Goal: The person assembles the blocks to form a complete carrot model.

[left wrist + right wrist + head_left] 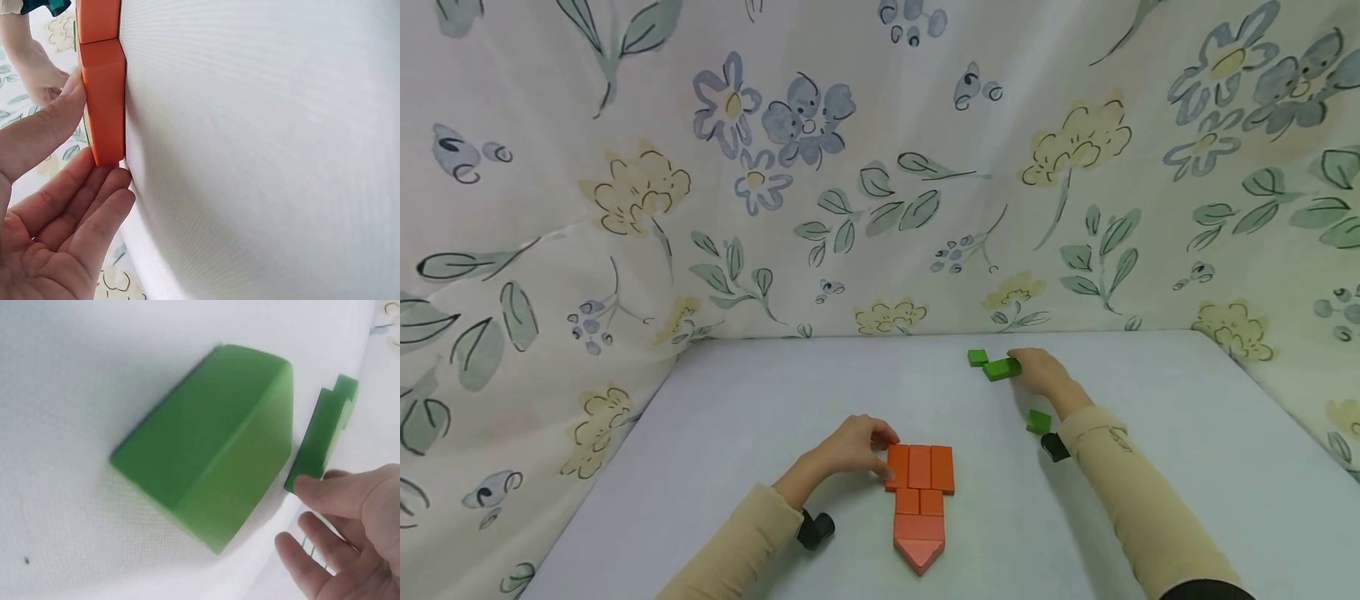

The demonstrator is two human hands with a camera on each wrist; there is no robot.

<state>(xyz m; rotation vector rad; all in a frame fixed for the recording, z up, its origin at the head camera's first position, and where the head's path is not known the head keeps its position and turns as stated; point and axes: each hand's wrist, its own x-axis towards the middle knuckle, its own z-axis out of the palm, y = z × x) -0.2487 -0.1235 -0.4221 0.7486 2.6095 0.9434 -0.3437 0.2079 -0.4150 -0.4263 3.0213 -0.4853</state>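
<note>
My left hand (852, 446) is at the far left corner of an orange arrangement, gripping an orange block (105, 103) between its thumb and fingertips. That block lies in a row with two similar blocks (931, 468). Two small orange squares (920, 502), a lighter red-orange block (919, 527) and a triangle-ended piece (919, 553) continue toward me. At the back right, my right hand (1039, 372) pinches one end of a long green block (1002, 368) between thumb and index finger. A small green block (977, 357) stands just beyond its other end.
Another green block (1038, 422) lies under the right forearm, large in the right wrist view. White cloth covers the table (760, 392). A floral curtain (880, 192) rises behind and along both sides. Dark wrist cameras (816, 530) hang beneath the sleeves.
</note>
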